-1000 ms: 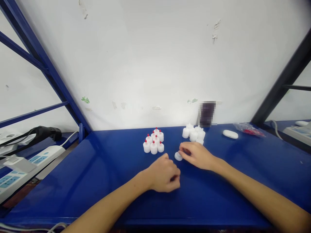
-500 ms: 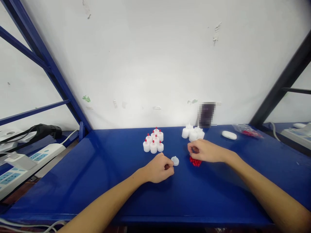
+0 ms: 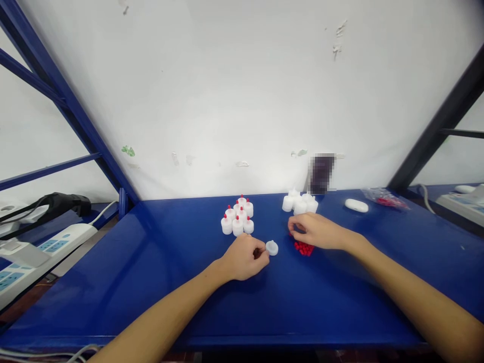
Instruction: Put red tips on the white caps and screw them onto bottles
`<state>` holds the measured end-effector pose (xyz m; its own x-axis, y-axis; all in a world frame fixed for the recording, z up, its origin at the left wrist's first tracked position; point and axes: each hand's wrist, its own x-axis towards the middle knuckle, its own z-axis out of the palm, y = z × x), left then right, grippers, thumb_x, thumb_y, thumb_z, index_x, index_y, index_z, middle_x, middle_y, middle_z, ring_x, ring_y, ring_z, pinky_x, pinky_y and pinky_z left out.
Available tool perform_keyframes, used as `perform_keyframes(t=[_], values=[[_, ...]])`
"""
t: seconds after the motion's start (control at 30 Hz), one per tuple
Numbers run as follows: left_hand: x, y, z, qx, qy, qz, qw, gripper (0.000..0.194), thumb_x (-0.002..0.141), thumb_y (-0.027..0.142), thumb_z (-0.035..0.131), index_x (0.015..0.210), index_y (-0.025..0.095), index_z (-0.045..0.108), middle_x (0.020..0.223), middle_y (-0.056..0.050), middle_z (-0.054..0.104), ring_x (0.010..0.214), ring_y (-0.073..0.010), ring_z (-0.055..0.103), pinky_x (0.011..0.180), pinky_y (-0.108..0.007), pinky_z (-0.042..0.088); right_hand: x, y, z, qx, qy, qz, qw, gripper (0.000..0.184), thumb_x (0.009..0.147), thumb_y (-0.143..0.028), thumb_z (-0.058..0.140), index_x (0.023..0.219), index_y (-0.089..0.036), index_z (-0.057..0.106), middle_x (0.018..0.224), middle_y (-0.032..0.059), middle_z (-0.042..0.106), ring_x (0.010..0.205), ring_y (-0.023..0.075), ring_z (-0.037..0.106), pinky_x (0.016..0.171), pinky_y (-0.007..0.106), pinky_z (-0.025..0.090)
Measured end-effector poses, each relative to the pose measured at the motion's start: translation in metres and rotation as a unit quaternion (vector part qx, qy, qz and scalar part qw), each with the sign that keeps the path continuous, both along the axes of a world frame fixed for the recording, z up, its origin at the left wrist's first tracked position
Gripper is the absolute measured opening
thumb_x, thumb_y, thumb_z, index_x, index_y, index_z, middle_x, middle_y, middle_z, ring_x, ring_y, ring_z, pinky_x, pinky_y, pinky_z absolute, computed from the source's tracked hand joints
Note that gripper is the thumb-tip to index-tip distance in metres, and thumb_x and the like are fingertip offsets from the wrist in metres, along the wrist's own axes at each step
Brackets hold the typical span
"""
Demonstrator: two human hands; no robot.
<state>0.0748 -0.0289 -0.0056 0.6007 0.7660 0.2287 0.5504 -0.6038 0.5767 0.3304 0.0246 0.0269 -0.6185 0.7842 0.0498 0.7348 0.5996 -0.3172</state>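
My left hand [image 3: 246, 257] is closed, its fingertips at the left side of a small white plastic bottle [image 3: 271, 248] whose short nozzle is bare. My right hand [image 3: 312, 230] is pinched above and left of a pile of small red caps [image 3: 303, 248]. A speck of red shows under its fingertips, seemingly one red cap. Beyond my left hand stands a group of white bottles [image 3: 238, 228] with red caps on their nozzles. Past my right hand is a cluster of white bottles [image 3: 300, 206] without red caps.
A white oval case [image 3: 356, 205] lies at the right, with a clear plastic bag [image 3: 385, 198] holding red pieces behind it. A pixelated dark object [image 3: 321, 174] leans on the wall. Power strips and blue frame posts [image 3: 86, 131] flank the blue table [image 3: 170, 322].
My right hand has shifted slightly left from the red caps, uncovering more of the pile. My left hand stays by the white bottle. The view has shifted a little.
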Motion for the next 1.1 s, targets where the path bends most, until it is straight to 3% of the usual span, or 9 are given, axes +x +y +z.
perform_keyframes(t=[0.1, 0.2, 0.27, 0.37, 0.53, 0.73, 1.1], values=[[0.0, 0.001, -0.004, 0.09, 0.038, 0.02, 0.995, 0.032, 0.084, 0.02, 0.049, 0.055, 0.017, 0.037, 0.051, 0.004, 0.043, 0.047, -0.0089, 0.035, 0.052, -0.027, 0.025, -0.006, -0.004, -0.001, -0.003, 0.05, 0.01, 0.999, 0.012, 0.088, -0.029, 0.055, 0.082, -0.021, 0.061, 0.061, -0.0036, 0.052, 0.056, 0.0126, 0.046, 0.055, 0.025, 0.032], [0.0, 0.002, -0.009, 0.135, 0.057, 0.015, 0.989, 0.025, 0.086, 0.02, 0.049, 0.062, 0.017, 0.045, 0.059, 0.002, 0.051, 0.053, -0.0104, 0.042, 0.054, -0.027, 0.027, -0.014, -0.012, 0.001, -0.062, 0.114, 0.03, 0.991, 0.016, 0.091, -0.032, 0.052, 0.083, -0.02, 0.059, 0.057, -0.0052, 0.052, 0.052, 0.0109, 0.045, 0.054, 0.024, 0.033], [0.001, 0.001, -0.01, 0.133, 0.058, 0.013, 0.989, 0.017, 0.087, 0.02, 0.049, 0.07, 0.018, 0.05, 0.062, 0.003, 0.055, 0.054, -0.0106, 0.046, 0.055, -0.026, 0.029, -0.02, -0.018, 0.001, -0.099, 0.135, 0.041, 0.985, 0.018, 0.092, -0.034, 0.052, 0.083, -0.02, 0.058, 0.055, -0.0061, 0.051, 0.049, 0.0101, 0.044, 0.053, 0.023, 0.033], [0.002, 0.0, -0.008, 0.109, 0.06, 0.034, 0.992, 0.006, 0.087, 0.021, 0.05, 0.09, 0.019, 0.055, 0.062, 0.005, 0.057, 0.053, -0.0115, 0.049, 0.054, -0.025, 0.03, -0.028, -0.023, -0.001, -0.085, 0.135, 0.047, 0.986, 0.018, 0.092, -0.034, 0.052, 0.082, -0.02, 0.058, 0.055, -0.0068, 0.047, 0.049, 0.0093, 0.041, 0.051, 0.022, 0.031], [0.003, -0.004, -0.002, 0.078, 0.085, 0.068, 0.991, 0.03, 0.091, 0.028, 0.052, 0.12, 0.02, 0.05, 0.068, 0.004, 0.063, 0.058, -0.0158, 0.057, 0.053, -0.026, 0.031, -0.034, -0.026, -0.007, -0.024, 0.12, 0.057, 0.991, 0.015, 0.092, -0.03, 0.051, 0.088, -0.02, 0.061, 0.058, -0.0058, 0.049, 0.05, 0.0095, 0.041, 0.051, 0.023, 0.029], [0.005, -0.004, -0.01, 0.139, 0.16, 0.055, 0.976, 0.024, 0.09, 0.034, 0.053, 0.11, 0.02, 0.056, 0.089, -0.002, 0.07, 0.073, -0.021, 0.065, 0.059, -0.029, 0.038, -0.036, -0.029, -0.006, 0.005, 0.078, 0.07, 0.994, 0.014, 0.095, -0.03, 0.051, 0.092, -0.021, 0.061, 0.065, -0.0033, 0.058, 0.055, 0.011, 0.049, 0.054, 0.024, 0.031], [0.003, -0.002, -0.008, 0.129, 0.16, 0.056, 0.977, 0.018, 0.089, 0.035, 0.056, 0.098, 0.019, 0.052, 0.083, -0.001, 0.067, 0.068, -0.0196, 0.063, 0.057, -0.029, 0.037, -0.04, -0.031, -0.017, 0.13, 0.078, 0.125, 0.98, 0.032, 0.102, -0.034, 0.041, 0.105, -0.02, 0.069, 0.085, 0.005, 0.068, 0.068, 0.014, 0.06, 0.063, 0.026, 0.04]])
